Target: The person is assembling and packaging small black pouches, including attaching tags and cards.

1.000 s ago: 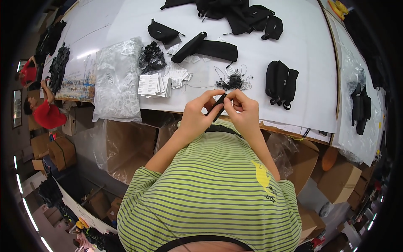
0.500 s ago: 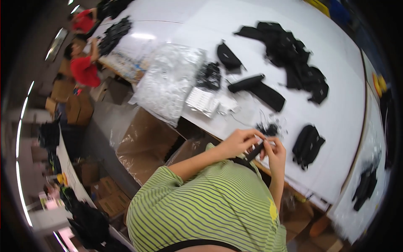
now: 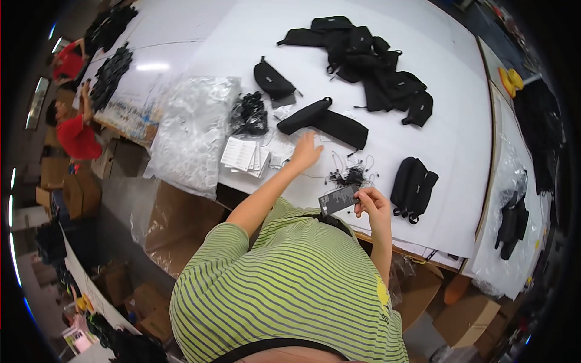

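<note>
A white bench carries a heap of black pouches, a clear plastic bag bundle and stacked white cards. Cardboard boxes sit on the floor.

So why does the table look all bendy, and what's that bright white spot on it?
Head view: the fisheye lens curves the white table's straight edges toward the dark round rim. The bright patch is ceiling-light glare on the tabletop. The middle is sharp: the right hand holding a dark card and the left hand reaching out look clear.
</note>
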A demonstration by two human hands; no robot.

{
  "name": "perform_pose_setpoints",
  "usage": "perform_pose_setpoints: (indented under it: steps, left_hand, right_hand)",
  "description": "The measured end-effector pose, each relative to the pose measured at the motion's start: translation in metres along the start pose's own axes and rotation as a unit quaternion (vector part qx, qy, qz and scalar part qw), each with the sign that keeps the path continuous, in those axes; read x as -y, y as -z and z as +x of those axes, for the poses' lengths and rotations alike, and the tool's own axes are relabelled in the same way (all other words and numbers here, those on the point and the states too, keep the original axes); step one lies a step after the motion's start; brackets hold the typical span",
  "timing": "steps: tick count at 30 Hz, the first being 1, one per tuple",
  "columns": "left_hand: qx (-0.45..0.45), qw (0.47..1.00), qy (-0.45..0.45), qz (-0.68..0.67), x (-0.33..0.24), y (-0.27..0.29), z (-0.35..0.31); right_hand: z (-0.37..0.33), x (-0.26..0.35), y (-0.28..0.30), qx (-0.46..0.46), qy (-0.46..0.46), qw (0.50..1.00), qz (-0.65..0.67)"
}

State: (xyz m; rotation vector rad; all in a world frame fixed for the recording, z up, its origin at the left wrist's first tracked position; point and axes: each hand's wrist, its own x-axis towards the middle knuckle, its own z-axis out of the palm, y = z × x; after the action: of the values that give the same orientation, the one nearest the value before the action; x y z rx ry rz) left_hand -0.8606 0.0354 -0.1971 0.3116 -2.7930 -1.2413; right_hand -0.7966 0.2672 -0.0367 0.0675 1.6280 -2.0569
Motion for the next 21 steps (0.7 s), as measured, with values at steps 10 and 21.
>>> perform_pose_setpoints:
  steps: [10,21]
  left_hand:
    - [-0.052,0.985,-0.029,0.16,0.014,0.003,0.062]
    - [-0.004,0.984,-0.154,0.085,-0.006,0.045,0.067]
  right_hand:
    - [0.002,-0.015,0.015,-0.054,-0.043,0.998,0.003]
    - [0.014,-0.029,0.004,-0.044,-0.048,0.997,-0.038]
